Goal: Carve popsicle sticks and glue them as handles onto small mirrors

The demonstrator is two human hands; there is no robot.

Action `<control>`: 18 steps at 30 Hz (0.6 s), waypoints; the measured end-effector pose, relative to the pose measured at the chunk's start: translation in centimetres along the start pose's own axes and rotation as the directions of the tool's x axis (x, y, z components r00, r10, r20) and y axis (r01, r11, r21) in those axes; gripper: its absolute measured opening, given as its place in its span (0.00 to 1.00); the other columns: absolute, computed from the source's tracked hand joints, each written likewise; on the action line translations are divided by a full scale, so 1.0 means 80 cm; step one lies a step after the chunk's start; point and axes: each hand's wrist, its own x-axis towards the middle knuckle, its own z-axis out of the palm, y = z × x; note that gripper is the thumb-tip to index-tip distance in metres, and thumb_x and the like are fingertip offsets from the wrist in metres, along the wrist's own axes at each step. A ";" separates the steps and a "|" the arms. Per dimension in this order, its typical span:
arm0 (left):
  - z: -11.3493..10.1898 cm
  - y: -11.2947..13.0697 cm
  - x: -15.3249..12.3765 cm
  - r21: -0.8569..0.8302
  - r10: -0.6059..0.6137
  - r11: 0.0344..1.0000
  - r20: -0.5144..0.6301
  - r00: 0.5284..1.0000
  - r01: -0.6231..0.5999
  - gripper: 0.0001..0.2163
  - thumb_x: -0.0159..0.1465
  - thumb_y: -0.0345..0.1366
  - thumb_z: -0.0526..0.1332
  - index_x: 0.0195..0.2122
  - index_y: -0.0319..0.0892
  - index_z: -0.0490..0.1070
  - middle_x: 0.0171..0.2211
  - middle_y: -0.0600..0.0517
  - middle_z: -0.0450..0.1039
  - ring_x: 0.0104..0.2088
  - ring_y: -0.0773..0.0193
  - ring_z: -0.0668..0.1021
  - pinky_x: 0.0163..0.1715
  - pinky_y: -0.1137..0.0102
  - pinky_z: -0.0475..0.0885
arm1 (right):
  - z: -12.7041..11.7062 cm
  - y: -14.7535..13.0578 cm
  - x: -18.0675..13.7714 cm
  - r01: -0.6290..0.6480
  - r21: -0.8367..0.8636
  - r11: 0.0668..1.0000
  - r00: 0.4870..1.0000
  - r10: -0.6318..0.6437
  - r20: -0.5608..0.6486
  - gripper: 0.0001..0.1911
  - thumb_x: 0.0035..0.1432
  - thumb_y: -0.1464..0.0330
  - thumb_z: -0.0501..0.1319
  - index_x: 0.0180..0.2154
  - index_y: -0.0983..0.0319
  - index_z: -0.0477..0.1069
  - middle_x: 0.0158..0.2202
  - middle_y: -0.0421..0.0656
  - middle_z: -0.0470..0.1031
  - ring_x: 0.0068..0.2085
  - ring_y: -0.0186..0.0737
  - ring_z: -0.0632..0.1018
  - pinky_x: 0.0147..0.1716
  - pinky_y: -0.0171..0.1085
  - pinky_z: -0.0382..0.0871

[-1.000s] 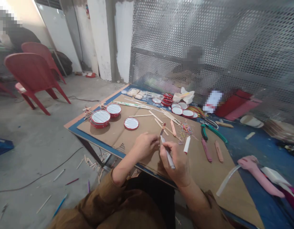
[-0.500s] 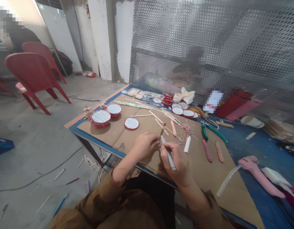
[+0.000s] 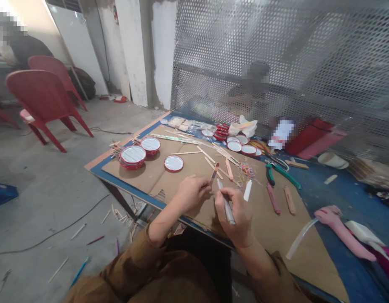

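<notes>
My left hand [image 3: 192, 192] is closed on a short flat wooden stick [image 3: 215, 171], its reddish tip pointing up and away. In my right hand [image 3: 238, 210] is a whitish marker pen [image 3: 226, 204], gripped like a pencil with its tip towards the stick. A small gap now separates the pen tip from the stick. On the brown cardboard [image 3: 194, 219] beside my right hand lies a white cap-like piece [image 3: 248, 190]. Loose wooden sticks [image 3: 210, 166] and a peach-coloured pen [image 3: 229, 169] lie just beyond the hands.
Red-rimmed round tins [image 3: 133, 156] stand on the left, with a single round lid [image 3: 174, 163] nearby. More round pieces [image 3: 235, 145] lie at the back. Green-handled pliers [image 3: 270, 174], pink pens [image 3: 273, 198] and a pink glue gun [image 3: 346, 231] are on the right. Perforated metal sheeting [image 3: 276, 50] rises behind the table.
My right hand and the marker pen have shifted slightly right, and the pen tip has come away from the stick. My left hand stays in place with the stick.
</notes>
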 end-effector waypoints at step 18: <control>-0.003 0.002 0.001 0.013 -0.015 1.000 0.016 1.000 0.015 0.10 0.64 0.35 0.53 0.29 0.42 0.70 0.27 0.53 0.72 0.31 0.64 0.69 0.29 0.73 0.59 | 0.001 -0.002 0.005 0.028 0.037 0.999 0.998 -0.030 0.055 0.05 0.58 0.70 0.56 0.38 0.61 0.64 0.29 0.42 0.73 0.29 0.35 0.76 0.31 0.33 0.70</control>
